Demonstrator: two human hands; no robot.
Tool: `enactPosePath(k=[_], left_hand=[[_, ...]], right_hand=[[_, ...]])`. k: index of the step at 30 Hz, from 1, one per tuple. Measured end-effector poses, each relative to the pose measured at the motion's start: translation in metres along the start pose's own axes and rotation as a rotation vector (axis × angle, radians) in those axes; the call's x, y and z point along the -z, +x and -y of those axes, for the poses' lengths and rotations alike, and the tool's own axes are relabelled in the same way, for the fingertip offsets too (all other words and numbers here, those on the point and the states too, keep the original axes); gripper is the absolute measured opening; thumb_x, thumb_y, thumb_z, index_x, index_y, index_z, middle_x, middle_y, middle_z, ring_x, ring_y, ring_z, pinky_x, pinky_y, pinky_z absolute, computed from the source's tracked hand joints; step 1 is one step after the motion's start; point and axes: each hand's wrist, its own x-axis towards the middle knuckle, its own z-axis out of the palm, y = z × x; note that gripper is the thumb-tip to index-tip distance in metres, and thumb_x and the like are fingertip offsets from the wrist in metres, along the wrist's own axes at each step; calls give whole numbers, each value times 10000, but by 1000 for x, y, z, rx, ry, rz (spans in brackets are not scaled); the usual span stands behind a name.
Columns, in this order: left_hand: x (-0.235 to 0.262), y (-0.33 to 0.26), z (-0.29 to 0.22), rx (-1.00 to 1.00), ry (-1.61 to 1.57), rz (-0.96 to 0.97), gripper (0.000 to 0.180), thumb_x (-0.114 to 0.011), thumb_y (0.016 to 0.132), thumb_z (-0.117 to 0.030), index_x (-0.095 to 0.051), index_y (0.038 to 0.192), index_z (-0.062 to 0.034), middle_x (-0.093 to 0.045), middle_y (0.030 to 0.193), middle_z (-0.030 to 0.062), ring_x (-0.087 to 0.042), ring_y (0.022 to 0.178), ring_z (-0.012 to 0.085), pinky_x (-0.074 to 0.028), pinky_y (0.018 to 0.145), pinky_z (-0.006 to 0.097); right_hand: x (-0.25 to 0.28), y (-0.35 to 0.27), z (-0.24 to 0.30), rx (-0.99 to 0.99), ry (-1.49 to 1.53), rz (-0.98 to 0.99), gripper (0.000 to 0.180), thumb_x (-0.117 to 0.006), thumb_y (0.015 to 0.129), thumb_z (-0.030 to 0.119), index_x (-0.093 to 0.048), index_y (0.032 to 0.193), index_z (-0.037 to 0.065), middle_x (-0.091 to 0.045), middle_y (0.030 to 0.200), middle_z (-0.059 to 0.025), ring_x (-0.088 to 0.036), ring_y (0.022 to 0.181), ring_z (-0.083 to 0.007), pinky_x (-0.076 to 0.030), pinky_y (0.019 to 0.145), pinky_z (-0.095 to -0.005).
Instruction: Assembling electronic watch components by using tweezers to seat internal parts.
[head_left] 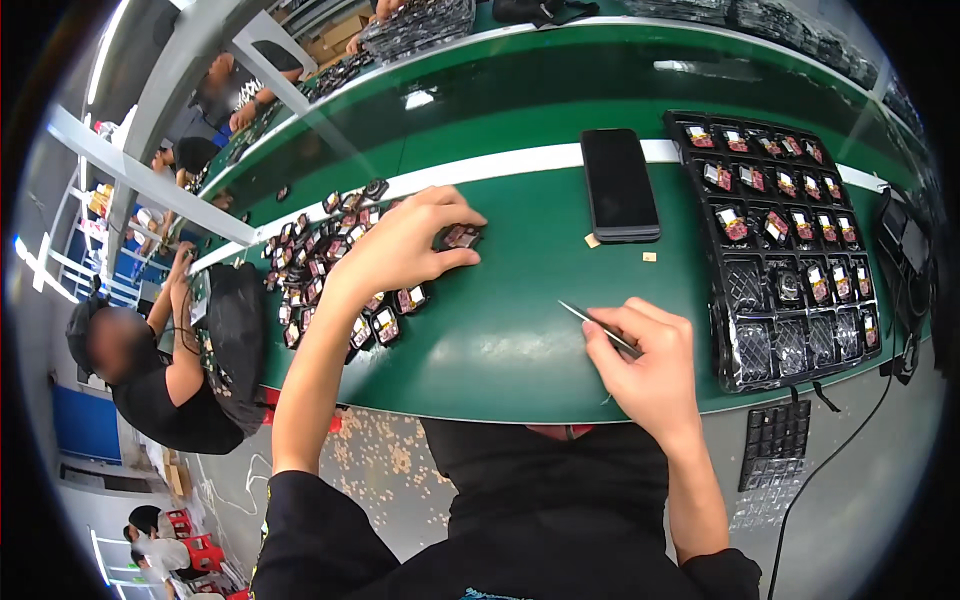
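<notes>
My left hand [408,240] pinches a small black part with a pale and reddish label [461,237] between thumb and fingers, just above the green table. Left of and beneath that hand lies a loose pile of similar small black parts [312,262]. Closed round thin, pointed metal tweezers [597,325] is my right hand [650,358], their tip aimed toward the far left. To the right, a black compartment tray [718,290] holds labelled parts in its far rows. Several of its near pockets show only their bare patterned bottom.
A dark smartphone [620,185] lies at the back, with two tiny beige pieces near it. Beyond runs a white strip [520,163] and a green belt [470,120]. A black device with a cable [903,245] sits far right. At left, a co-worker [185,370] sits.
</notes>
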Motion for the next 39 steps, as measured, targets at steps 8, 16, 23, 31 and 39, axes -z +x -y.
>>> enactPosePath(k=[8, 16, 23, 31, 39], left_hand=[[-36, 2, -28, -196, -350, 29, 352, -843, 912, -66, -764, 1254, -39, -705, 1228, 103, -684, 1147, 309, -574, 1014, 429], [-43, -16, -31, -206, -216, -248, 523, -902, 789, -135, -753, 1284, -53, -731, 1241, 136, -699, 1175, 334, -557, 1048, 435], [-61, -13, -43, -25, 16, -279, 574, -1000, 729, -375, -725, 1133, -75, -676, 977, 53, -697, 928, 229, -583, 824, 371], [-61, -15, -39, -17, -103, -274, 486, -963, 766, -257, -740, 1147, -54, -661, 976, 68, -615, 850, 225, -535, 786, 343], [-62, -14, -40, -100, -359, -98, 510, -936, 793, -100, -728, 1254, -28, -718, 1156, 64, -558, 843, 199, -510, 797, 332]], right_hand=[[-1, 1, -1, -90, -40, -101, 110, -820, 923, 7, -825, 1017, -50, -609, 683, -37, -514, 541, -58, -348, 485, -272], [-5, 0, -9, -106, 1, -150, 113, -829, 926, 2, -829, 1029, -43, -560, 670, 0, -437, 551, -29, -287, 498, -255], [-5, 0, -10, -156, -15, -127, 117, -836, 933, 9, -833, 1042, -32, -513, 666, 26, -424, 571, -9, -275, 511, -253], [-6, 1, -10, -138, -12, -109, 117, -841, 926, 0, -834, 1041, -19, -528, 664, 23, -431, 561, -16, -278, 508, -253], [-2, 2, -5, -163, 54, -103, 112, -851, 908, -25, -833, 1019, -28, -586, 690, 10, -466, 564, -15, -303, 517, -228]])
